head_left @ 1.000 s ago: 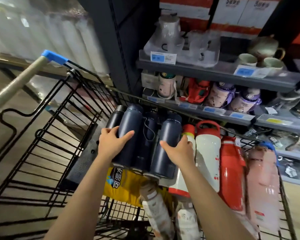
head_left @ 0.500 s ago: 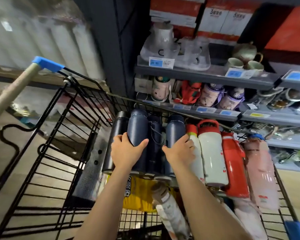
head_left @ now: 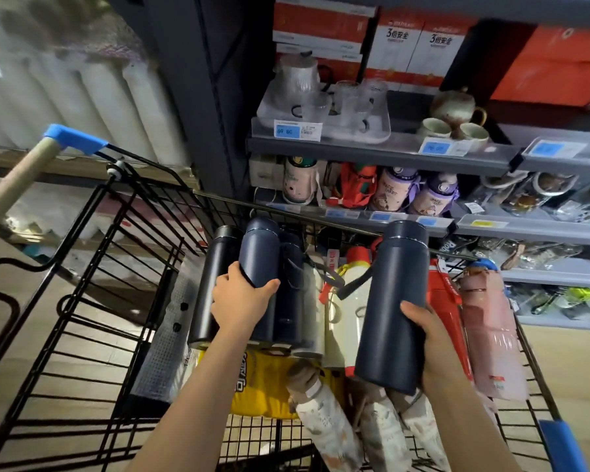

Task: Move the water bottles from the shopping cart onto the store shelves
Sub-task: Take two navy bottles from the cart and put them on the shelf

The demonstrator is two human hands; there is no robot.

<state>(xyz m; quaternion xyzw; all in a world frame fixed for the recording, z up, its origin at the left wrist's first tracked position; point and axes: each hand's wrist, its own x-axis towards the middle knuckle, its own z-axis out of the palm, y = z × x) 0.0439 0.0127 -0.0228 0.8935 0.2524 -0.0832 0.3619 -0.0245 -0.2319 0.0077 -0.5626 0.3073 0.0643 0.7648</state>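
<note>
Our right hand [head_left: 436,349] grips a navy bottle [head_left: 390,301] at 3 o'clock, raised above the cart [head_left: 92,253]. Our left hand [head_left: 239,298] wraps another navy bottle [head_left: 259,253] at center, among others in the cart.

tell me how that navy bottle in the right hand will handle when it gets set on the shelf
The navy bottle looks like a rigid metal flask, so it should stay stiff in the right hand. Its smooth matte wall could slip if the grip loosens. Tall and narrow, it may tip if set down crooked, and its cylinder shape would probably roll. Its dangling strap might snag on the shelf.
</note>
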